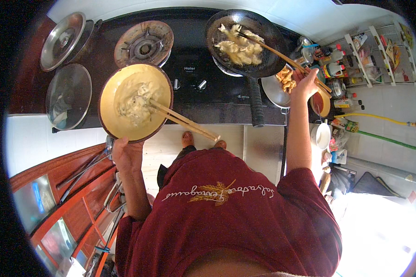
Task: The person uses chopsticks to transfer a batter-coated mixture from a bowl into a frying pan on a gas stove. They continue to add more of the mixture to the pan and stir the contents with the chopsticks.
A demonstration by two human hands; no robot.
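Observation:
My left hand (127,152) grips the near rim of a yellow bowl (107,93) of battered pieces. A pair of light wooden chopsticks (194,124) rests in the bowl, leaning over its right rim. My right hand (305,83) holds long brown chopsticks (277,53), whose tips reach into a black wok (275,38) on the right burner. Battered pieces (241,48) sit in oil in the wok. Below my right hand, a metal bowl (271,88) holds browned fried pieces (286,79).
An unused burner (145,48) lies behind the yellow bowl. Pot lids (69,97) stand at the left. The wok's handle (256,104) points towards me. At the right are sauce bottles (334,69), a dish of red sauce (320,104), a white cup (321,136) and a yellow hose (374,117).

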